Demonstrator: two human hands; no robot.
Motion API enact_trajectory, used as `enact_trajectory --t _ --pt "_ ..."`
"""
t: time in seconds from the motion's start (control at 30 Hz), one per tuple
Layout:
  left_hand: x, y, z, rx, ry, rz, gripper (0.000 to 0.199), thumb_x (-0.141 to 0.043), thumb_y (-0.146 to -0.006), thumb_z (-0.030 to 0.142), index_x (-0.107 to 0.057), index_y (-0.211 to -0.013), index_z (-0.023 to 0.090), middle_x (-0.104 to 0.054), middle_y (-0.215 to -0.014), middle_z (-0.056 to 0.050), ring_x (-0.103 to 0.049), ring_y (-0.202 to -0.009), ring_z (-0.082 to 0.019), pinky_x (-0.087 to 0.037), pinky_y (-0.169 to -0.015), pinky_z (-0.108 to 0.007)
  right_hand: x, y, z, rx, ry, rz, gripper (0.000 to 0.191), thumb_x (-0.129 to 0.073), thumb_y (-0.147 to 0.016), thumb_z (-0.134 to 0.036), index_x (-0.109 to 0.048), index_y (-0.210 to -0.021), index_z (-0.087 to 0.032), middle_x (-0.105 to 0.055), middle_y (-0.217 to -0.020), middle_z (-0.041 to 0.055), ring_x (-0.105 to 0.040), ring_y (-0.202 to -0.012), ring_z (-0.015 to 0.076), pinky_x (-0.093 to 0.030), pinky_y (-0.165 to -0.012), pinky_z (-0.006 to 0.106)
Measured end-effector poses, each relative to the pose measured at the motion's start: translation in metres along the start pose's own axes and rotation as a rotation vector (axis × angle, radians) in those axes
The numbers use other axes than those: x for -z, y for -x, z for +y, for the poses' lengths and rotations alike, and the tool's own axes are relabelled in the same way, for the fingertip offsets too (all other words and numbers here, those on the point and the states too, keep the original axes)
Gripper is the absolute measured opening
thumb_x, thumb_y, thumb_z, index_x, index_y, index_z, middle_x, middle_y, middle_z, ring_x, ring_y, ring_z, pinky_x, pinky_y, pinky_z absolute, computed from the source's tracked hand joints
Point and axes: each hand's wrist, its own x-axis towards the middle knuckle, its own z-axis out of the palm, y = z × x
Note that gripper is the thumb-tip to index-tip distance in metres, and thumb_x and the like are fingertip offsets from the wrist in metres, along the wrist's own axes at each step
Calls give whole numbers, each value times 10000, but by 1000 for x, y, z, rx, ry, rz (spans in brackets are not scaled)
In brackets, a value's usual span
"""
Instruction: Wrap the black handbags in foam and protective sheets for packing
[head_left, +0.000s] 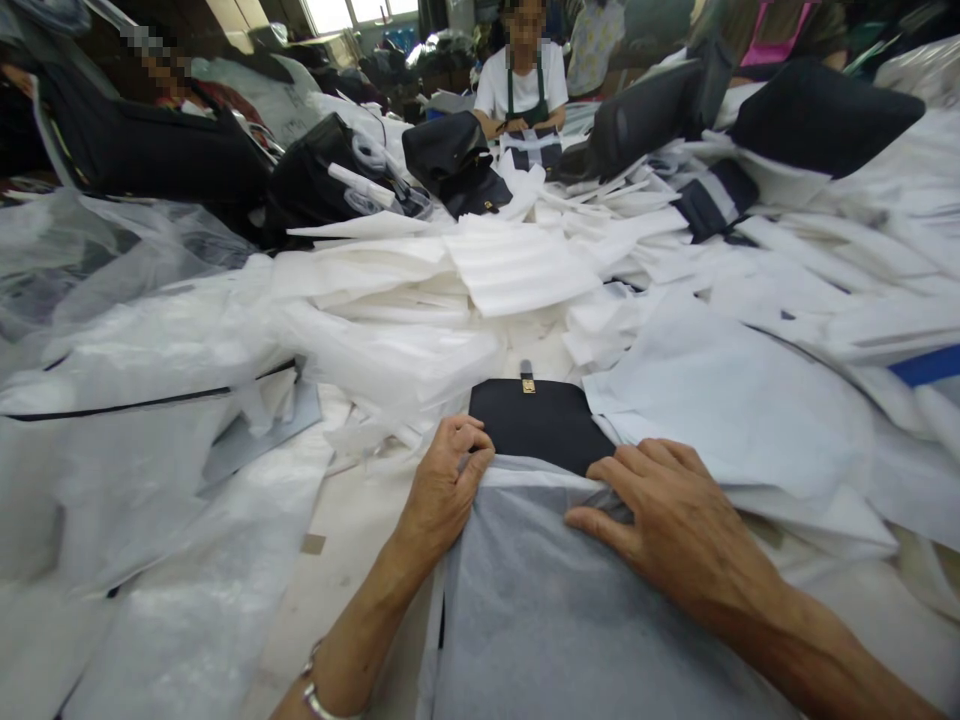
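Observation:
In front of me lies a black handbag (536, 420) with a gold clasp on its flap, its lower part inside a thin whitish cloth dust bag (555, 600). The dust bag's opening runs across the black flap, and what lies underneath shows only as a grey shade. My left hand (454, 480) pinches the left corner of the opening, thumb against curled fingers. Over the right corner bends my right hand (660, 510), its fingertips at the flap's edge and its thumb on the cloth, gripping the dust bag.
White foam sheets (517, 265) are heaped across the table. Clear plastic wrapping (112, 500) covers the left side, and a pale cloth bag (727, 400) lies at right. Black bags (446, 150) stand farther back. Across the table sits a co-worker in a white shirt (555, 75).

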Motion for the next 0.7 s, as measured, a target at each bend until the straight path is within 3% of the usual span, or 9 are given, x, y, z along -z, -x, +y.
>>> enact_trajectory --t 0.13,0.27,0.43,0.53,0.63,0.7 --pt "6 1 2 -21 -101 -101 259 -430 -973 283 -601 -798 201 -583 -1036 -54 -570 -1027 -172 -436 -926 -320 -8 2 4 -33 -26 -15 318 -726 -780 -516 -632 -842 -219 -651 -772 25 -563 -797 243 -364 -796 394" --pt "12 1 9 -141 -485 -160 307 -464 -964 390 -660 -820 202 -625 -1105 -81 -560 -1092 -251 -445 -934 -433 -11 3 4 -38 0 -10 348 -692 -797 -551 -621 -860 -216 -656 -803 33 -560 -802 251 -350 -772 387" --pt "13 -4 32 -271 -897 -196 296 -563 -913 409 -712 -898 153 -589 -1309 -150 -450 -1296 -343 -286 -1118 -562 -10 2 2 -21 60 -20 350 -693 -793 -552 -602 -819 -215 -645 -771 36 -559 -795 267 -342 -759 391" --pt "7 -2 45 -344 -946 -229 281 -551 -921 251 -634 -1170 149 -509 -1412 -150 -404 -1349 -325 -259 -1146 -556 -10 1 3 -21 68 -31 360 -688 -794 -561 -601 -815 -212 -649 -768 39 -564 -797 268 -349 -766 394" --pt "-2 7 53 -317 -857 -386 294 -486 -927 121 -597 -1193 180 -652 -1184 -83 -596 -1104 -241 -438 -1022 -443 -7 2 3 -33 77 -43 387 -673 -795 -584 -624 -853 -204 -663 -783 50 -573 -817 271 -363 -783 402" --pt "-7 14 54 -237 -781 -413 266 -517 -939 206 -579 -1195 169 -671 -1078 -66 -620 -995 -228 -482 -950 -415 -3 4 2 -33 75 -46 421 -675 -793 -585 -644 -954 -198 -680 -837 60 -583 -857 278 -376 -807 412"
